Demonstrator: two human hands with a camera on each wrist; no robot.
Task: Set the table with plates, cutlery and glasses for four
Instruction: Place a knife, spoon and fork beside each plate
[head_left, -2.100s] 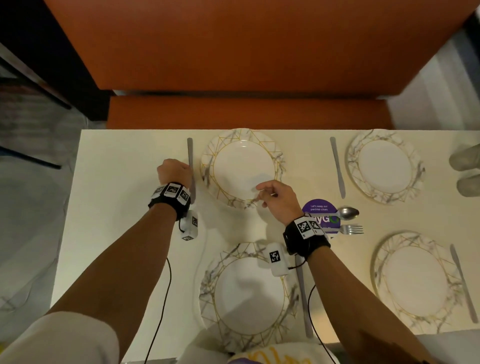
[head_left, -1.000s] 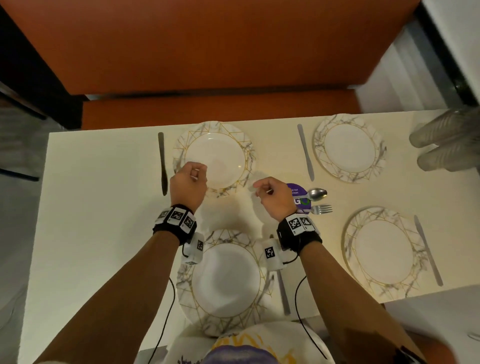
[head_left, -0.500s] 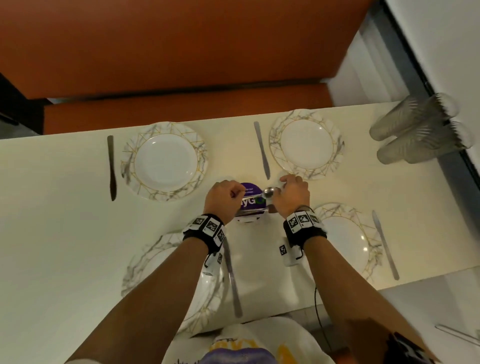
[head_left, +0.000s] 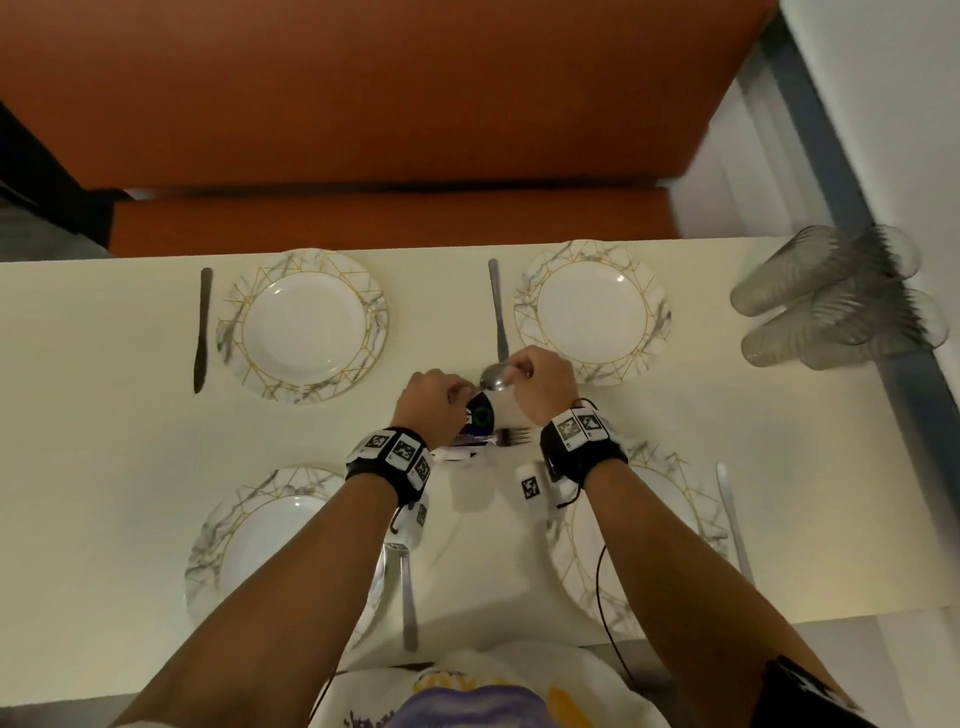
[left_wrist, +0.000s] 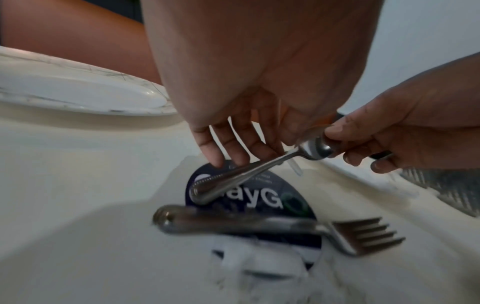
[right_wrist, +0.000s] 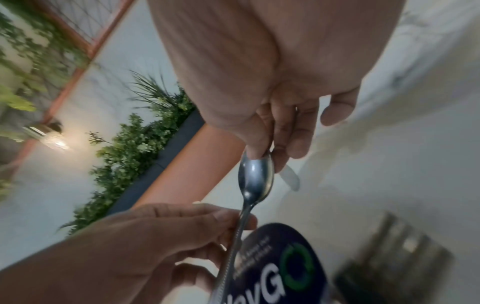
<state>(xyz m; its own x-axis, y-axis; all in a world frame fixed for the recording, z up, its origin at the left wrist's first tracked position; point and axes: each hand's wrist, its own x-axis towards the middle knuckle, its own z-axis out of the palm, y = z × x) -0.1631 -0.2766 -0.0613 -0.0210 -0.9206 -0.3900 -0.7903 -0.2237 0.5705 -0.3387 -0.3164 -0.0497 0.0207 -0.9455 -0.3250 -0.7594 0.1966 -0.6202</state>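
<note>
Dark round sticker (left_wrist: 262, 207): "ayG" legible.

This looks like a café or canteen dining booth. An orange upholstered bench (head_left: 395, 93) runs along the far side of a pale counter (head_left: 93, 441), well beyond the fingers. Just under the fingers lies a round purple branded sticker (left_wrist: 262, 202) with printed wording. Past the fingers, the right wrist view shows a hedge-like planter wall (right_wrist: 135, 148) and a lamp (right_wrist: 55, 142).
</note>
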